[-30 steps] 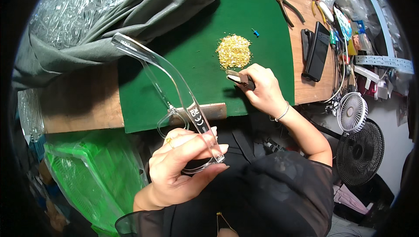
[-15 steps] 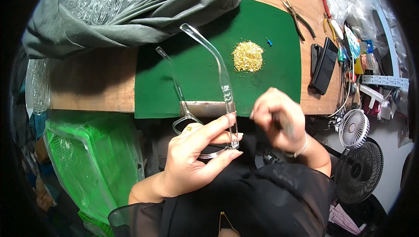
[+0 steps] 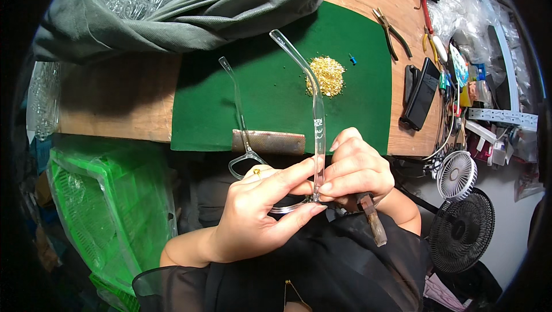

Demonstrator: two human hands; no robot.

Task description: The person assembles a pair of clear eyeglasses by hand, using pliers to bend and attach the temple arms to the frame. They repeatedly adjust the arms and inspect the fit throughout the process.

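Observation:
Clear plastic eyeglass frames (image 3: pixel 319 134) are pinched in my left hand (image 3: pixel 253 208) near one hinge, with both temples pointing up and away over the green mat. My right hand (image 3: pixel 359 168) is closed around a tool with a worn brown handle (image 3: pixel 374 223), whose working end is hidden by my fingers. Its thumb and fingertips meet the frames at the hinge beside my left fingertips. A heap of small gold-coloured metal pieces (image 3: pixel 326 76) lies on the green mat (image 3: pixel 253 105), beyond the raised temple.
A grey cloth (image 3: pixel 190 36) holding many clear frames lies at the back left. Pliers (image 3: pixel 391 33), a blue push pin (image 3: pixel 352 59) and a black phone (image 3: pixel 422 93) lie to the right. Fans (image 3: pixel 457 175) stand right of me; a green crate (image 3: pixel 109 208) is at left.
My right hand has moved left and in against the hinge, bringing the brown-handled tool with it. My left hand and the frames have shifted slightly right.

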